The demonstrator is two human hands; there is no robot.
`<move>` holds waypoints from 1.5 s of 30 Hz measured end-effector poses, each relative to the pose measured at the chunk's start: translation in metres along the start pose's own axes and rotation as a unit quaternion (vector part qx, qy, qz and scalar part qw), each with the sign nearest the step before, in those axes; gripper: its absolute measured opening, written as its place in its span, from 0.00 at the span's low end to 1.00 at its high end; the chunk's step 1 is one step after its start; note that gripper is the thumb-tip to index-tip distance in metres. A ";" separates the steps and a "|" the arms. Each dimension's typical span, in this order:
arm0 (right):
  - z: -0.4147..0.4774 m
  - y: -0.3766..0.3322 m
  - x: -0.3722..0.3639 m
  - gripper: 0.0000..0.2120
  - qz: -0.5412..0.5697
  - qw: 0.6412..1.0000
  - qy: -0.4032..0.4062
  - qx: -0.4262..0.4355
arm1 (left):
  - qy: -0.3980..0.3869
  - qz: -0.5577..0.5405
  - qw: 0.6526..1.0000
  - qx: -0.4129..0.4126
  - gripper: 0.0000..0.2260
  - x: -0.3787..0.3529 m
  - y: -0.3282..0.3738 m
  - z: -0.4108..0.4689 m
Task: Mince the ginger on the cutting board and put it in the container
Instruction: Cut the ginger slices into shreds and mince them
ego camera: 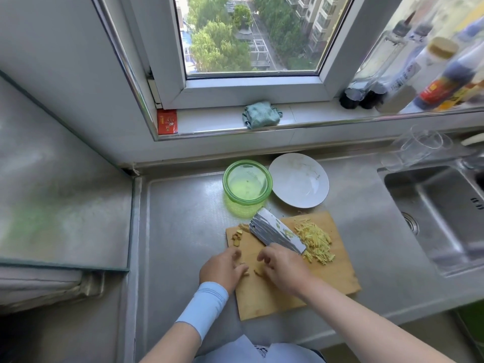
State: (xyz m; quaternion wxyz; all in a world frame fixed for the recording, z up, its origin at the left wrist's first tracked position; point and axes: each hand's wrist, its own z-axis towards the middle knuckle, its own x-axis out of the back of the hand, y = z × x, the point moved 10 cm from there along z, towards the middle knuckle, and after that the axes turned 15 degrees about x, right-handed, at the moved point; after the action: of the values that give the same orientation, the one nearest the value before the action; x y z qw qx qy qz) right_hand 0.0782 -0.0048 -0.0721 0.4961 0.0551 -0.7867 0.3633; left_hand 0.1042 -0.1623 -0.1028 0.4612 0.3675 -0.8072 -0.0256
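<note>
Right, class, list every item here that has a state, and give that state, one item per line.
green container: open, almost empty
ginger: cut in strips, heaped on cutting board, not yet minced
cleaver: tilted, ginger bits stuck on, gripped by right hand
left hand: on cutting board, fingers bent; grip unclear
white plate: upright, only smears
cloth: crumpled on windowsill

A wooden cutting board [296, 292] is carried by the steel bench [183, 231], directly under the left hand [222, 268] and the right hand [284, 269]. Beyond the hands, past the board, a green container [246, 184] and a white plate [298, 179] are set just beside each other; clear glasses [416, 150] are stood well off to the right hand's side
</note>
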 end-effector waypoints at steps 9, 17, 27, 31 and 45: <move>0.065 0.004 0.042 0.11 -0.049 0.995 0.074 -0.044 | 0.006 -0.016 0.993 -0.115 0.08 0.009 0.010 -0.003; 0.107 0.004 0.024 0.14 -0.083 0.996 -0.023 -0.015 | 0.027 -0.085 0.992 -0.088 0.10 0.023 0.008 0.013; 0.111 0.000 0.028 0.05 -0.019 0.999 -0.005 0.036 | 0.039 -0.114 0.990 -0.070 0.05 0.038 0.013 0.059; 0.116 -0.006 0.031 0.03 0.032 0.999 0.001 0.036 | 0.023 -0.144 0.987 -0.068 0.04 0.033 0.010 0.062; 0.092 0.007 0.037 0.12 0.062 0.995 0.030 -0.066 | 0.062 -0.036 0.988 -0.134 0.10 0.039 0.011 0.045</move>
State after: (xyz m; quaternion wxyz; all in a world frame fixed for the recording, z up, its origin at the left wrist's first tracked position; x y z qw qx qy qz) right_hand -0.0115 -0.0471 -0.0676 0.4985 -0.0373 -0.7955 0.3424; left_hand 0.0520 -0.1920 -0.0961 0.5541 0.3316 -0.7529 -0.1274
